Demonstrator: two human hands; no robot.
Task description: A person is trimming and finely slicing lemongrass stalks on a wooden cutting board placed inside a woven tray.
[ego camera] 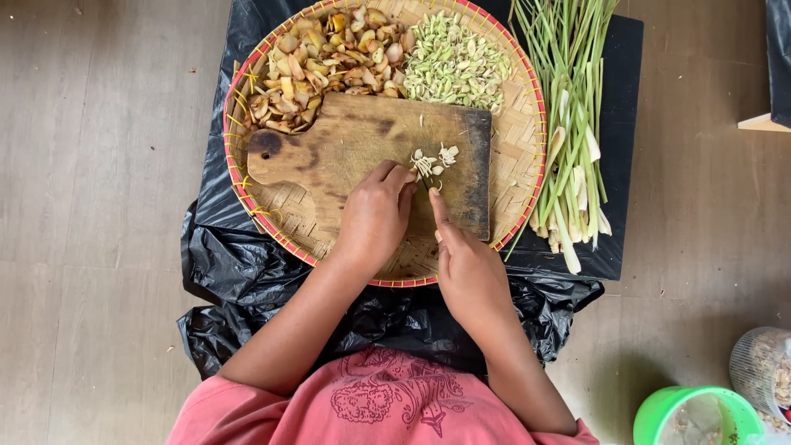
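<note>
The left hand's (375,216) grip presses curled fingers onto a pale stalk piece on the dark-edged wooden chopping board (362,152); the right hand (465,268) clasps a knife, barely visible. Slicing appears underway beside pale cut slices (432,161); steady, even cuts seem needed.

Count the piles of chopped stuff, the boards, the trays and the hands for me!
Piles: 3 (brown pile, green pile, small pile)
Boards: 1 (board)
Trays: 1 (tray)
Hands: 2 (left hand, right hand)
Total: 7
</note>
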